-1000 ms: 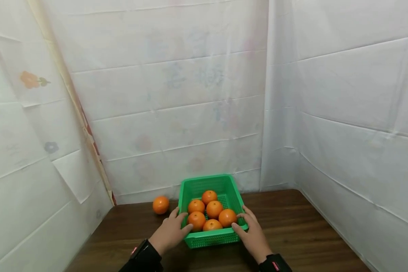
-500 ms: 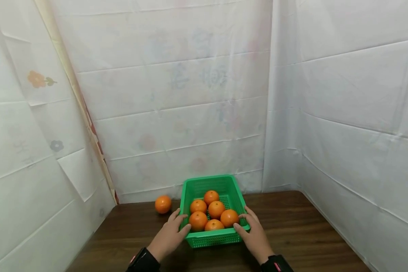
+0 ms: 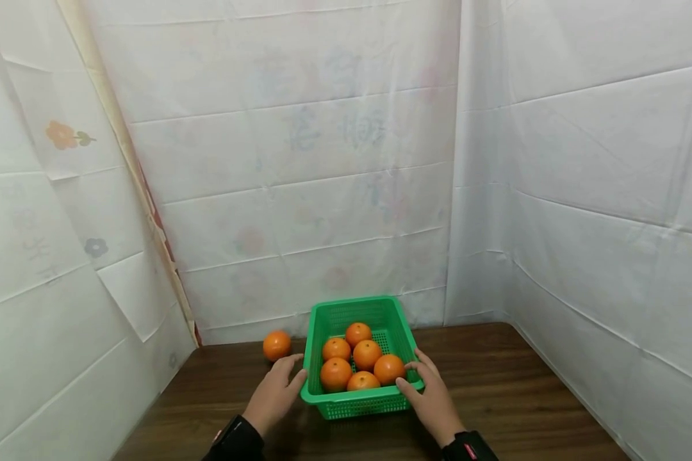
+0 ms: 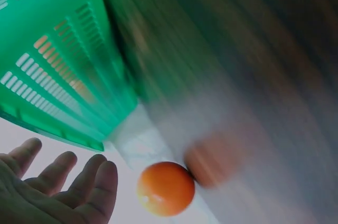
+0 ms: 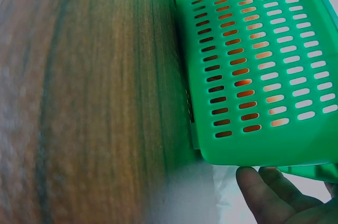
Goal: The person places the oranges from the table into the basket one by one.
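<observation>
A green plastic basket (image 3: 357, 397) with slotted walls stands on the wooden table, holding several oranges (image 3: 366, 355). At its near right corner my right hand (image 3: 432, 403) grips the rim, thumb on the near side and fingers at the right side. The right wrist view shows fingertips (image 5: 253, 182) against the slotted basket wall (image 5: 264, 76). My left hand (image 3: 273, 394) is just off the basket's left side, fingers extended and holding nothing. Beyond that hand, a single orange (image 3: 277, 346) lies on the table, left of the basket; the left wrist view also has this orange (image 4: 166, 188).
The dark wooden table (image 3: 507, 390) reaches back to white cloth sheeting (image 3: 323, 192), which hangs behind and on both sides. A tan strip (image 3: 167, 256) runs down the left corner of the sheeting.
My left hand has let go of the basket's left rim and moved a little to the left. My right hand stays on the rim; basket and oranges keep their places.
</observation>
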A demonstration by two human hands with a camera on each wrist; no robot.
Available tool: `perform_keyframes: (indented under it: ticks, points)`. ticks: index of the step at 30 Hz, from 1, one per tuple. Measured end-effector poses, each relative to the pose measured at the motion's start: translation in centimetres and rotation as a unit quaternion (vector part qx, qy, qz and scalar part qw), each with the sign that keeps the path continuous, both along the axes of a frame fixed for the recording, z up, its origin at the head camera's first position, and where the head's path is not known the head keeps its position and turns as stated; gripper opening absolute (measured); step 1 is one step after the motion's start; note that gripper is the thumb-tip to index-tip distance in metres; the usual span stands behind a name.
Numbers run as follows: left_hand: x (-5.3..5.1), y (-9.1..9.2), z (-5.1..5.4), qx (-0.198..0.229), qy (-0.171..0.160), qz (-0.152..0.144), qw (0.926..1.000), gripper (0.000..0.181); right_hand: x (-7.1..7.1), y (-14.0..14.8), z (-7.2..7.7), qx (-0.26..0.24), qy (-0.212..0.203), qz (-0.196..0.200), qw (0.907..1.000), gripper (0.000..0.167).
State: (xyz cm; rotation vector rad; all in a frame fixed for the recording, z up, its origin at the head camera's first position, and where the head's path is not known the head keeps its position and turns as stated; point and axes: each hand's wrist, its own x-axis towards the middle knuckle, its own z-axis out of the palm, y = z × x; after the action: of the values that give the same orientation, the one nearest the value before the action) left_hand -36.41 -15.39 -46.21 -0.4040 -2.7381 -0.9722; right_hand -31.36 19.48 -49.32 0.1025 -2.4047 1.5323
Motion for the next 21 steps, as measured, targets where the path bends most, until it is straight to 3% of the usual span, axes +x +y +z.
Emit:
perform_keyframes:
  ticks: [8,15,18,21]
  points:
    - [-2.7,-1.0,-1.1,-0.046,0.068,0.025,0.9963,0.040,0.1,0.1,-0.1,0.004,0.002,0.000,1.0000,0.031]
    - [-6.3,-2.1,-1.6,-0.088,0.143,0.051,0.9845,0.042,0.1,0.1,0.0,-0.001,0.000,0.003,1.0000,0.029]
    - [-7.9,-2.5,-1.5,-0.092,0.140,0.064,0.9838,0.047,0.1,0.1,0.1,-0.006,0.001,0.005,1.0000,0.029]
    - [-9.0,-3.0,-1.5,-0.099,0.115,0.077,0.9854,0.053,0.1,0.0,0.0,-0.004,-0.001,0.007,1.0000,0.030]
